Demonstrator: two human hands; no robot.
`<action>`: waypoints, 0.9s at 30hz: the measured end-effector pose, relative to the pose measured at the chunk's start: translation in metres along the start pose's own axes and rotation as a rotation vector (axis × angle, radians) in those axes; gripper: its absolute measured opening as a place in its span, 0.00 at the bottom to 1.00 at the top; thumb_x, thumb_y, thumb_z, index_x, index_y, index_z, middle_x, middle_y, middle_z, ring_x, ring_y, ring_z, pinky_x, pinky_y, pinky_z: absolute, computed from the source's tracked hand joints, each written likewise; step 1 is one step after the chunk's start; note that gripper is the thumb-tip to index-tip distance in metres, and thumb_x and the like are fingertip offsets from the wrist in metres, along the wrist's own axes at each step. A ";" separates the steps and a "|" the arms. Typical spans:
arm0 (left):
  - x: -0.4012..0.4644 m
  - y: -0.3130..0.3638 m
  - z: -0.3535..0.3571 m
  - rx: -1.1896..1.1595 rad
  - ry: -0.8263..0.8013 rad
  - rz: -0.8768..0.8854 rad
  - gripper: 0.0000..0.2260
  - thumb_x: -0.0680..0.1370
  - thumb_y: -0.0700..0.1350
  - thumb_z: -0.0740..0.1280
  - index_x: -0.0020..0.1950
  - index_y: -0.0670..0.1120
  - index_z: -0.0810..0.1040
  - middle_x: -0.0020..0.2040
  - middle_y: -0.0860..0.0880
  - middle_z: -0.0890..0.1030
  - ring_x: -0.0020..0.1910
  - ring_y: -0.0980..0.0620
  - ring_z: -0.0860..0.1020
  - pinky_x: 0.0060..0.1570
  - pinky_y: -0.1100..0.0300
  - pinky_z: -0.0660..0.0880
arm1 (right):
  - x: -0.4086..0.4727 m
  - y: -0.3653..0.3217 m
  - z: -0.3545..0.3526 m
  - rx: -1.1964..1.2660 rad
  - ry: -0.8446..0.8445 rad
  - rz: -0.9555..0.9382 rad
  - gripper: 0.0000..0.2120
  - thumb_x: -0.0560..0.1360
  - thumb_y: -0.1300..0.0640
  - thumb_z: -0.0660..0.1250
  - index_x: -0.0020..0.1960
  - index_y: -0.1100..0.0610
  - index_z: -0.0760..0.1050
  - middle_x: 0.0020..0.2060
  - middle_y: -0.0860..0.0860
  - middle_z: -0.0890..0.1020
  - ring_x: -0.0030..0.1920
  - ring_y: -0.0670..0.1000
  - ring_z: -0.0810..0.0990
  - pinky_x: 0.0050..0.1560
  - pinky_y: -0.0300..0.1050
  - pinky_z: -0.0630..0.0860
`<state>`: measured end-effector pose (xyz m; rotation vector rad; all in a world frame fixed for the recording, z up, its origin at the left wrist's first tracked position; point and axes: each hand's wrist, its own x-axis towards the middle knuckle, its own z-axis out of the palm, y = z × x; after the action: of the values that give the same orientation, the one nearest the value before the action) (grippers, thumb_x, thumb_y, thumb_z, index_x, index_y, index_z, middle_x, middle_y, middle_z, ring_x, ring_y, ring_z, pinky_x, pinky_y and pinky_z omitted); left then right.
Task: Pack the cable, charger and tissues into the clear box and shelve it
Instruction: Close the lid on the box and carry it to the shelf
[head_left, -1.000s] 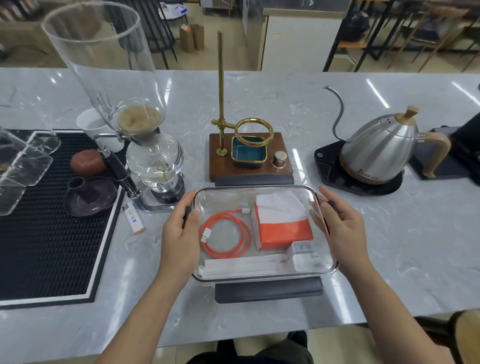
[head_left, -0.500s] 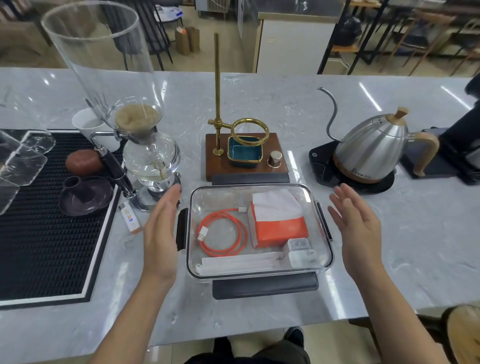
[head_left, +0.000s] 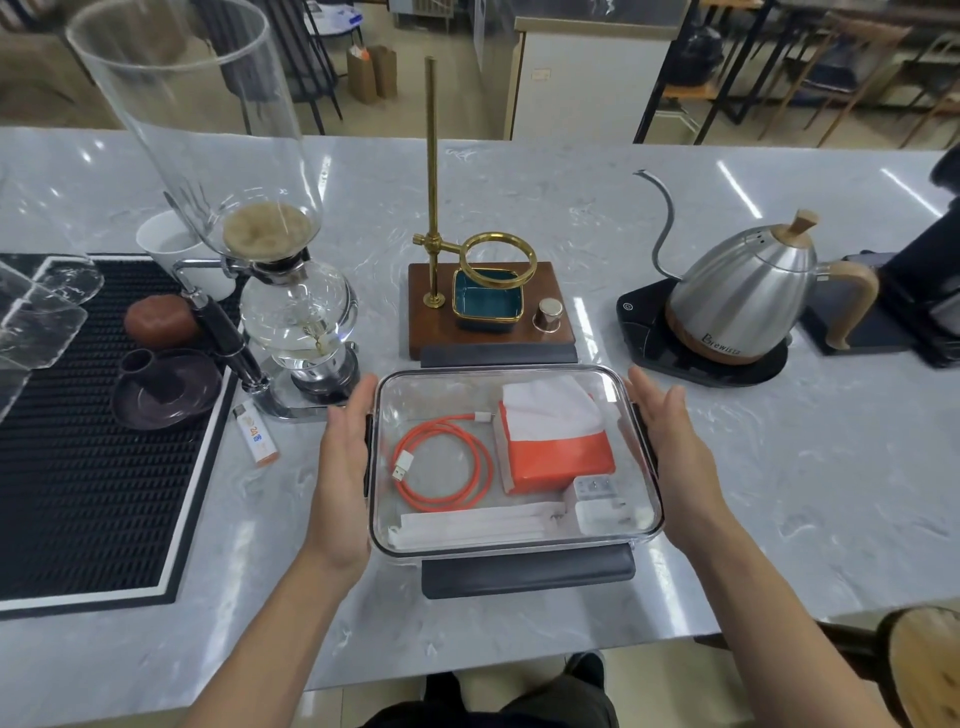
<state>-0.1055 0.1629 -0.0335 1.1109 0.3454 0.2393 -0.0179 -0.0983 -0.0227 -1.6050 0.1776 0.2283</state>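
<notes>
The clear box (head_left: 431, 397) rests on the marble counter in front of me with its transparent lid on. Inside lie a coiled orange cable (head_left: 402, 460), an orange-and-white tissue pack (head_left: 556, 447), a white charger (head_left: 597, 501) and a long white packet (head_left: 472, 522). My left hand (head_left: 343, 467) lies flat against the box's left side, over the black side latch, fingers straight. My right hand (head_left: 670, 447) is pressed the same way against the right side latch. The front latch (head_left: 527, 569) and the back latch (head_left: 498, 355) are folded outward.
A glass siphon brewer (head_left: 296, 322) stands close to the left, with a small lighter (head_left: 257, 436) and a black ribbed mat (head_left: 88, 447) beside it. A brass dripper stand (head_left: 488, 306) sits just behind the box. A steel kettle (head_left: 743, 296) is at the right.
Half a second ago both hands were off the box and spread apart. They have closed in again and now rest against its left and right sides. The box has not moved.
</notes>
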 end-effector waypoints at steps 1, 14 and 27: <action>0.000 0.000 0.001 0.004 -0.002 0.001 0.25 0.84 0.57 0.45 0.78 0.48 0.63 0.73 0.56 0.71 0.71 0.60 0.69 0.74 0.54 0.60 | 0.000 -0.001 0.000 0.002 -0.011 0.010 0.25 0.82 0.37 0.45 0.72 0.42 0.69 0.60 0.30 0.76 0.65 0.37 0.72 0.62 0.36 0.66; -0.001 -0.004 -0.006 0.589 -0.025 0.197 0.24 0.80 0.61 0.51 0.75 0.57 0.61 0.77 0.63 0.60 0.75 0.67 0.56 0.76 0.64 0.53 | 0.003 0.004 0.002 -0.177 -0.021 -0.079 0.28 0.80 0.36 0.46 0.75 0.45 0.65 0.72 0.38 0.69 0.72 0.39 0.66 0.76 0.51 0.60; -0.015 0.012 0.031 1.437 -0.661 0.594 0.42 0.70 0.75 0.61 0.78 0.54 0.61 0.80 0.55 0.56 0.79 0.59 0.48 0.77 0.48 0.51 | 0.026 -0.033 0.040 -0.835 -0.210 -0.708 0.18 0.78 0.62 0.65 0.68 0.61 0.74 0.69 0.55 0.74 0.71 0.53 0.71 0.72 0.47 0.65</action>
<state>-0.1070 0.1367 -0.0084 2.6071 -0.5498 0.0996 0.0137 -0.0563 0.0009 -2.3328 -0.7343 -0.1063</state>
